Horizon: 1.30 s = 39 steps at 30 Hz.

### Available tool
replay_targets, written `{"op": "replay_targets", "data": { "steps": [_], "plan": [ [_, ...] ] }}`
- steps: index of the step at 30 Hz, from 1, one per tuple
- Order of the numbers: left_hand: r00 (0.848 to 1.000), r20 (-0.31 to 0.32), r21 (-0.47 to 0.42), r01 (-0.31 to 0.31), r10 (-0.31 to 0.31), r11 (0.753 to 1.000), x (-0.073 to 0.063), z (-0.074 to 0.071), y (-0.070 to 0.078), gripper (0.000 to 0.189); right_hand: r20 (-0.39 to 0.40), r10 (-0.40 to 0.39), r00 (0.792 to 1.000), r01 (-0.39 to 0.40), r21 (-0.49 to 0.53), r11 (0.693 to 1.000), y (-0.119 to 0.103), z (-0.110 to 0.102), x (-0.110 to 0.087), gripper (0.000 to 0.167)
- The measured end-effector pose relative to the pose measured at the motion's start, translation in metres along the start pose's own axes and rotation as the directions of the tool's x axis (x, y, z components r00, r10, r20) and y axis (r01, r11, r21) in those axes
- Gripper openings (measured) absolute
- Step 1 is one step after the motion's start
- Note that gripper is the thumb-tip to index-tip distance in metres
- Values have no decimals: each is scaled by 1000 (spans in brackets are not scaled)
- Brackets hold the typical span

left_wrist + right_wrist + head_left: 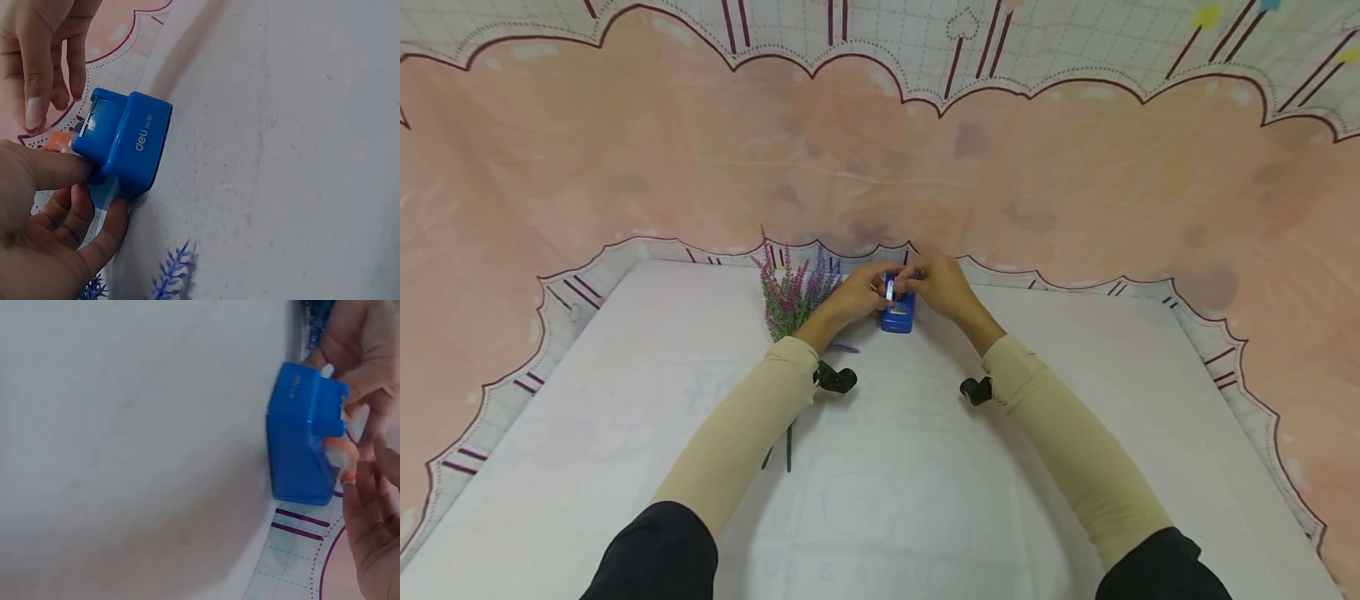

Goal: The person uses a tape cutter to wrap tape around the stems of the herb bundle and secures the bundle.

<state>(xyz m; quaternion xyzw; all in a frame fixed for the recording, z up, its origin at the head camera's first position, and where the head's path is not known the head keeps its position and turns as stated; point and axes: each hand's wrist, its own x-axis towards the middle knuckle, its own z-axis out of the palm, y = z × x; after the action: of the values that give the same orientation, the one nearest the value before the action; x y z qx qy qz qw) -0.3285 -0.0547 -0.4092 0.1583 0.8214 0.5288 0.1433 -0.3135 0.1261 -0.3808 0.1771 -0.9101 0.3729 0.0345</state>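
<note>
Nearest, bottom of the head view: person's dark sleeves (pixel 655 554), then beige sleeves (pixel 1078 467). Black wrist-worn unit at each cuff, left one (pixel 837 380), right one (pixel 976 390). White tabletop (pixel 880 492) fills the lower and middle frame.

Flower stems (pixel 788 448) stick out below the left forearm, left of center. Their heads, artificial lavender sprigs (pixel 790 292) in pink and purple, lie just left of the left hand (pixel 852 297).

Blue deli tape dispenser (pixel 897 320) sits at frame center, a bit above the middle, near the tabletop's far edge. Can't tell if its base is fully down. Left hand has it pinched, thumb at the cutter side, finger curled on the body. Right hand (pixel 942 285) is loosely bent with a gap between thumb and fingers, fingertips right by the orange roll core (pixel 342 449); can't tell if they touch it.

Beyond: scalloped cloth border (pixel 1075 286), peach cloth (pixel 715 158), then a gridded scalloped band (pixel 880 33) along the top.
</note>
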Motion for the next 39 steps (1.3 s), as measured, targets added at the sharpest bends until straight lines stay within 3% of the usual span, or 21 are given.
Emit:
{"op": "replay_targets", "data": {
  "steps": [8,14,19,25,30,39],
  "plan": [
    [1000,10,6,17,-17,1000,-1,0,-1,70,-24,-28,999,30,94,995,-3,-1,-20,13],
    [1000,12,6,24,-24,1000,-3,-1,1,69,-32,-25,999,30,200,979,-7,0,-31,26],
    [1000,9,-6,24,-24,1000,-2,-1,2,70,-1,40,999,-37,349,936,-6,1,-30,44],
    [1000,4,7,21,-21,1000,-1,-1,2,69,17,139,990,-134,391,910,-5,1,-30,42],
    [1000,1,17,26,-26,1000,-1,-1,3,68,46,146,988,-152,414,898,-3,1,-33,43],
    [1000,-5,42,-2,3,999,-1,2,1,70,85,183,980,-200,515,834,-4,5,-39,51]
  ]
}}
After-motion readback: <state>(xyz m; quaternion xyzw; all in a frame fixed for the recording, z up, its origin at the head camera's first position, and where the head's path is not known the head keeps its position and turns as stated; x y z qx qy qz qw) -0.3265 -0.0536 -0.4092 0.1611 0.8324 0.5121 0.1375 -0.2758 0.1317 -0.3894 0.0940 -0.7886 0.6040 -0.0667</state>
